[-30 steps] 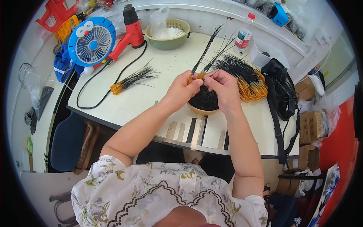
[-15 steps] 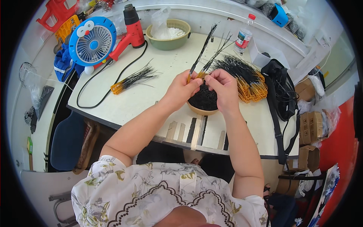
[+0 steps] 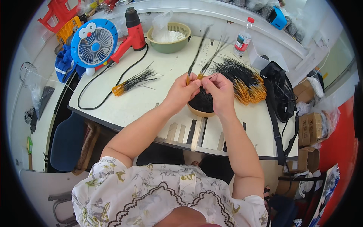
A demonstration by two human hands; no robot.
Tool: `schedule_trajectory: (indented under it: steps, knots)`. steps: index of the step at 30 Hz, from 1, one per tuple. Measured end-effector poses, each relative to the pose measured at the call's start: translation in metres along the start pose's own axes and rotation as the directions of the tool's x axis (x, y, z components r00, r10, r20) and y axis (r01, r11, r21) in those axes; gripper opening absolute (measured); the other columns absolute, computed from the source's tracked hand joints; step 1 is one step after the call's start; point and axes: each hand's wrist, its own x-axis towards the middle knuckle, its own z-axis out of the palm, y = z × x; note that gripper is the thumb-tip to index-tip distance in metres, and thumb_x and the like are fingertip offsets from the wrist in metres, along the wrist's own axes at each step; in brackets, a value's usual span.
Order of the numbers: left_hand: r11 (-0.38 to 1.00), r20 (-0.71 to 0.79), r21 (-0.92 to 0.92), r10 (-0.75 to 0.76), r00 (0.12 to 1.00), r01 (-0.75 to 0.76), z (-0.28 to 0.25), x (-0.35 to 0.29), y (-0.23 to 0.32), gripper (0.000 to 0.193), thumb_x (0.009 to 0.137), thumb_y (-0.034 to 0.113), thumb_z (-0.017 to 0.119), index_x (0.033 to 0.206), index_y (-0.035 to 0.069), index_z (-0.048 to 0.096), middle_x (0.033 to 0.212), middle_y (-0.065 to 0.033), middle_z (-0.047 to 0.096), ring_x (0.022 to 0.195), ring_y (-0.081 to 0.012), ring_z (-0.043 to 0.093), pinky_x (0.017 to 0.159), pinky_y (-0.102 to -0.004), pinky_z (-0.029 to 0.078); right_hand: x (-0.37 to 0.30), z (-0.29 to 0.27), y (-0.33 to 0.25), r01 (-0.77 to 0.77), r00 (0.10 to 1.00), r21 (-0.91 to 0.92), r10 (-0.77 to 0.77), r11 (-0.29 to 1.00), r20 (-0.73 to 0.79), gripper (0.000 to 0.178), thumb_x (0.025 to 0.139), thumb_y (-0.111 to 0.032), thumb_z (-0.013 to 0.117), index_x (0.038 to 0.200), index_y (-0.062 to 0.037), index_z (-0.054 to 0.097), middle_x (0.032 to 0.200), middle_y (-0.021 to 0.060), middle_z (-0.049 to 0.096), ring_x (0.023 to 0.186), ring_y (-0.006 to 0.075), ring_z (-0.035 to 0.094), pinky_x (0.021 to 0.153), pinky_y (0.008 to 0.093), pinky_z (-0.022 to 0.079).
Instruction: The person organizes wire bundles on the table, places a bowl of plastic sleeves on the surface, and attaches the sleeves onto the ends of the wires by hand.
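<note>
Over a bowl (image 3: pixel 202 112) filled with short black pieces (image 3: pixel 201 101), my two hands meet. My left hand (image 3: pixel 182 90) is closed around thin black-and-yellow wires (image 3: pixel 197 60), whose dark ends fan upward away from me. Fingertips of my right hand (image 3: pixel 221 89) pinch together beside the yellow part of these wires; whatever small piece lies between them is hidden. A large pile of similar wires (image 3: pixel 245 81) with yellow looped ends lies just right of my right hand. Further left rests a smaller bundle of the same wires (image 3: pixel 132 82).
A red heat gun (image 3: pixel 133 36) with a black cord stands at the back left, beside a blue fan (image 3: pixel 94 43). Behind my hands is a green basket (image 3: pixel 170 46) with white contents. A water bottle (image 3: pixel 242 38) and a black bag (image 3: pixel 278 90) are on the right.
My right hand has shifted slightly left, closer to my left hand. The wires in my left hand have swayed a little, and the whole view has moved slightly.
</note>
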Motion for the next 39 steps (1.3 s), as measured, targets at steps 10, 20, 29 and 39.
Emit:
schedule_trajectory:
  steps: [10, 20, 29, 39]
  knots:
    - [0.999, 0.052, 0.049, 0.005, 0.999, -0.008, 0.005, 0.000, 0.002, 0.013, 0.096, 0.017, 0.049, 0.087, 0.008, 0.049, 0.062, 0.0061, 0.037, 0.053, -0.0027, 0.032, 0.045, -0.0196, 0.022, 0.012, -0.018, -0.015, -0.042, 0.998, 0.093, 0.037, 0.995, 0.052, 0.007, 0.085, -0.005, 0.063, 0.091, -0.0023, 0.062, 0.079, 0.0008, 0.061, 0.068, 0.0062, 0.052, 0.061, 0.0190, 0.041]
    - [1.000, 0.010, 0.012, -0.001, 1.000, 0.001, 0.002, 0.000, -0.004, 0.010, 0.095, 0.014, 0.050, 0.091, 0.004, 0.048, 0.067, 0.0026, 0.044, 0.056, -0.0048, 0.039, 0.047, -0.0205, 0.030, 0.010, -0.018, -0.008, 0.029, 0.999, 0.034, -0.030, 0.999, 0.022, 0.009, 0.084, -0.007, 0.066, 0.079, -0.0049, 0.059, 0.073, 0.0019, 0.060, 0.060, 0.0063, 0.051, 0.054, 0.0199, 0.040]
    - [0.993, 0.022, 0.117, 0.028, 0.999, -0.031, 0.005, -0.002, -0.002, 0.013, 0.096, 0.016, 0.051, 0.086, 0.009, 0.047, 0.063, 0.0059, 0.039, 0.053, -0.0029, 0.034, 0.045, -0.0198, 0.025, 0.012, -0.026, -0.013, -0.019, 0.999, 0.135, 0.015, 0.991, 0.032, 0.007, 0.087, -0.008, 0.063, 0.082, -0.0047, 0.059, 0.073, 0.0013, 0.058, 0.061, 0.0066, 0.050, 0.057, 0.0207, 0.041]
    - [0.988, 0.011, 0.155, 0.019, 1.000, -0.021, -0.003, 0.001, -0.007, 0.013, 0.094, 0.015, 0.054, 0.097, 0.003, 0.052, 0.067, 0.0029, 0.047, 0.058, -0.0048, 0.043, 0.049, -0.0216, 0.034, 0.013, -0.028, -0.010, -0.021, 0.997, 0.056, 0.016, 0.998, 0.076, 0.005, 0.086, -0.008, 0.064, 0.087, -0.0029, 0.062, 0.077, 0.0021, 0.061, 0.064, 0.0071, 0.051, 0.060, 0.0204, 0.042]
